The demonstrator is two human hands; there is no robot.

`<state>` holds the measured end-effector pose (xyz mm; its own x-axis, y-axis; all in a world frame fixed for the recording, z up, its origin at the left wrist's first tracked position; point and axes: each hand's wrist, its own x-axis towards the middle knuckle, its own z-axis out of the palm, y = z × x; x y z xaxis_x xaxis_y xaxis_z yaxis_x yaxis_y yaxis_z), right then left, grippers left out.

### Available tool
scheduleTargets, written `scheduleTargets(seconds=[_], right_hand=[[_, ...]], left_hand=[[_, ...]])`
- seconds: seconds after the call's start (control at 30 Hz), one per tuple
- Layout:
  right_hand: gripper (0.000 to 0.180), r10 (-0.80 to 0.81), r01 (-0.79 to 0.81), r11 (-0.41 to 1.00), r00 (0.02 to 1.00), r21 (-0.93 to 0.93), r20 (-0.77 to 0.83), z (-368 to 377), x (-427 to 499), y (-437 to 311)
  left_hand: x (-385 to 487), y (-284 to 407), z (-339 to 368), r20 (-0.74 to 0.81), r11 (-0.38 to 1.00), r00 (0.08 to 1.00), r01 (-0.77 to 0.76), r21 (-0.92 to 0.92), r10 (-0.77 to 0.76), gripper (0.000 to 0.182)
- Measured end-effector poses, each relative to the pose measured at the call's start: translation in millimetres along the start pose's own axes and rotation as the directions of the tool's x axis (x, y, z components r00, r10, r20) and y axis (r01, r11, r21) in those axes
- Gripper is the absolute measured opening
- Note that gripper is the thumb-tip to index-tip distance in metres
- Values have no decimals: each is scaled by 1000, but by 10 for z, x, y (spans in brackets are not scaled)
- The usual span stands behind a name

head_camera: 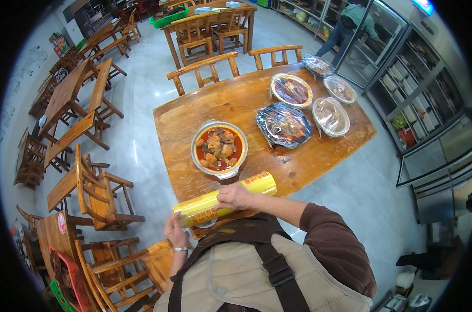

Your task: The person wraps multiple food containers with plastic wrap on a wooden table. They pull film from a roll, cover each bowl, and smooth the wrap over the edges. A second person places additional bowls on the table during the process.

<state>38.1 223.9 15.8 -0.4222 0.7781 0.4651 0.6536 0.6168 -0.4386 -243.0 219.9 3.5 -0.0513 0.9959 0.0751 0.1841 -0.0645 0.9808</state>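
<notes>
A thick yellow roll of cling film (259, 183) with red printing lies along the near edge of the wooden table (236, 97). My right hand (236, 197) is on the middle of the roll, fingertips pinched at its surface; whether a film edge is between them is too fine to see. At the roll's left end is my left hand (175, 232), its fingers curled against that end. Just beyond the roll stands an uncovered two-handled pot (245, 150) of meat chunks in red oily broth (220, 148).
Several film-wrapped dishes stand at the table's right, among them a black pot (284, 124), an oval bowl (291, 90) and a pale bowl (330, 117). Chairs (205, 70) line the far side. A person (347, 27) leans into a glass-door fridge (376, 43).
</notes>
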Motion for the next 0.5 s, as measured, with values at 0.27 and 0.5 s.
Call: scheduleTargets(seconds=[0.27, 0.5], right_hand=[[35, 111, -76, 979, 977, -189, 181, -270, -157, 228], [35, 28, -35, 981, 999, -192, -39, -365, -301, 349]], left_hand=[[-12, 8, 12, -17, 999, 1000, -5, -47, 4, 22], [16, 100, 56, -11, 999, 1000, -5, -36, 4, 23]])
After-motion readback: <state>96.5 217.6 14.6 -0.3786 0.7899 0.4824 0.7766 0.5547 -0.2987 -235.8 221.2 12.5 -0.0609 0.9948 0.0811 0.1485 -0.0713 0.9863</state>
